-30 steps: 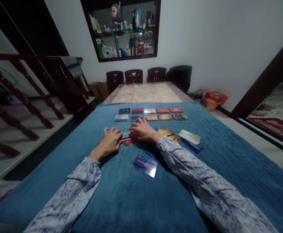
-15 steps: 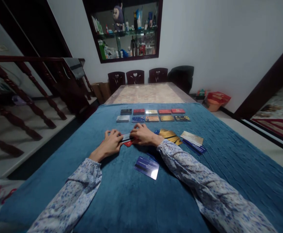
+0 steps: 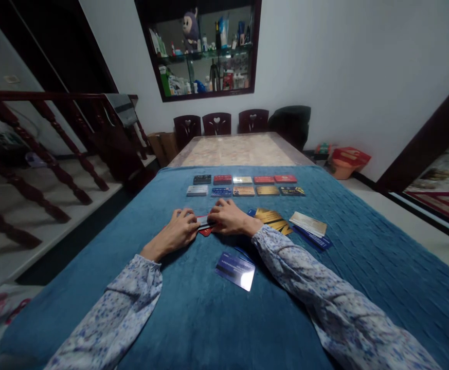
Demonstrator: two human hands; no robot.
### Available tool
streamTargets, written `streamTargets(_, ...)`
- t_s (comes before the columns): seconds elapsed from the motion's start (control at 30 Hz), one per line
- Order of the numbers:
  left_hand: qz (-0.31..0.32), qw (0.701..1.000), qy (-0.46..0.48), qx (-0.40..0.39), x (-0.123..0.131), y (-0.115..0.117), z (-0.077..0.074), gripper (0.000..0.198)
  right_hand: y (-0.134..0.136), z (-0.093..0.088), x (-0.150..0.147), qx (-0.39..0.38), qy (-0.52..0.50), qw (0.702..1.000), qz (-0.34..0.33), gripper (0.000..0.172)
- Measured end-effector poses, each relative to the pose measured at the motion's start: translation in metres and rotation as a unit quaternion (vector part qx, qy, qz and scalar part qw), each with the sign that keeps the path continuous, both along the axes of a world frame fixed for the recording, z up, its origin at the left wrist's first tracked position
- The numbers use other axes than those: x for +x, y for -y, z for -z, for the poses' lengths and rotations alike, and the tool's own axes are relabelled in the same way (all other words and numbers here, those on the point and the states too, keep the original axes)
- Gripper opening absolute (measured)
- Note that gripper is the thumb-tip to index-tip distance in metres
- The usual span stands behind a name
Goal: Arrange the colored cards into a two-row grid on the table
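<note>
My left hand [image 3: 180, 231] and my right hand [image 3: 229, 218] lie close together on the blue blanket [image 3: 209, 318], fingers curled over a small stack of cards [image 3: 204, 225] between them; red and dark card edges show. Two rows of cards [image 3: 243, 186] lie face up further out. A gold fan of cards [image 3: 272, 218] sits just right of my right wrist. A pale card on blue cards [image 3: 309, 226] lies further right. One blue card [image 3: 235, 270] rests near me, between my forearms.
Beyond the blanket the bare marble tabletop [image 3: 234, 150] runs to dark chairs [image 3: 216, 123] by the wall. A glass cabinet [image 3: 204, 49] hangs above. A wooden stair railing [image 3: 54, 133] stands on the left, and a red bag [image 3: 345, 159] on the floor at right.
Both hands have drawn slightly closer together over the stack, hiding more of the red cards. The camera has shifted a little.
</note>
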State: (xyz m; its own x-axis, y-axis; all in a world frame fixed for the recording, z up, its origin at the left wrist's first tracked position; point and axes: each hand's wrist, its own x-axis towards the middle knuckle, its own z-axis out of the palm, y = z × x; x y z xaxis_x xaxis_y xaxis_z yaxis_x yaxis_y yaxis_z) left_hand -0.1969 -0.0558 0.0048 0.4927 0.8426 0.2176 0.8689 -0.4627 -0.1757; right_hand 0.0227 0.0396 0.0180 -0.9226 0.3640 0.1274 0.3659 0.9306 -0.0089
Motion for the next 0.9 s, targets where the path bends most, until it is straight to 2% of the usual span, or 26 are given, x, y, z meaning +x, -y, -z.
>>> streamTargets(0.17, 0.015, 0.999, 0.031, 0.038, -0.003, 0.0, -0.001, 0.027, -0.003, -0.001, 0.0, 0.008, -0.021, 1.0, -0.008, 0.029)
streamTargets(0.4, -0.027, 0.994, 0.089, 0.059, -0.009, -0.004, 0.0, 0.033, -0.006, 0.004, -0.002, 0.023, -0.079, 0.996, 0.021, 0.024)
streamTargets(0.67, -0.068, 0.984, 0.154, 0.055, -0.008, -0.007, 0.011, 0.046, 0.001, 0.01, -0.005, 0.003, -0.109, 0.992, 0.071, 0.035)
streamTargets(0.9, -0.118, 0.972, 0.195, 0.054, -0.002, -0.009, 0.018, 0.039, 0.006, 0.012, -0.005, 0.013, -0.101, 0.99, 0.1, 0.04)
